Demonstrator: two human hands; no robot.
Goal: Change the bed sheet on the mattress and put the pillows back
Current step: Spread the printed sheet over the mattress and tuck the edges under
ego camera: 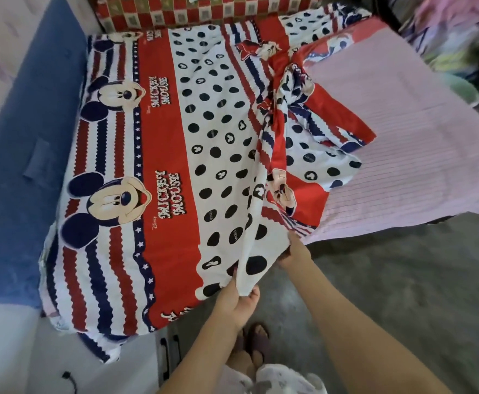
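Observation:
A red, white and navy cartoon-print bed sheet (158, 155) lies flat over the left part of the mattress and is bunched and folded back near the middle. The right part of the mattress shows a pink striped cover (397, 143). My left hand (234, 297) pinches the sheet's near polka-dot edge, thumb on one side and fingers under the cloth. My right hand (295, 251) grips the same raised fold a little further along. A red and green checked pillow (175, 12) rests at the far end of the bed.
A blue panel (19, 155) runs along the bed's left side. Grey floor (403, 280) lies in front of the bed, with my sandalled feet (254, 345) on it. A black cable (70, 379) trails at the lower left. Colourful clutter (460, 44) is piled at the far right.

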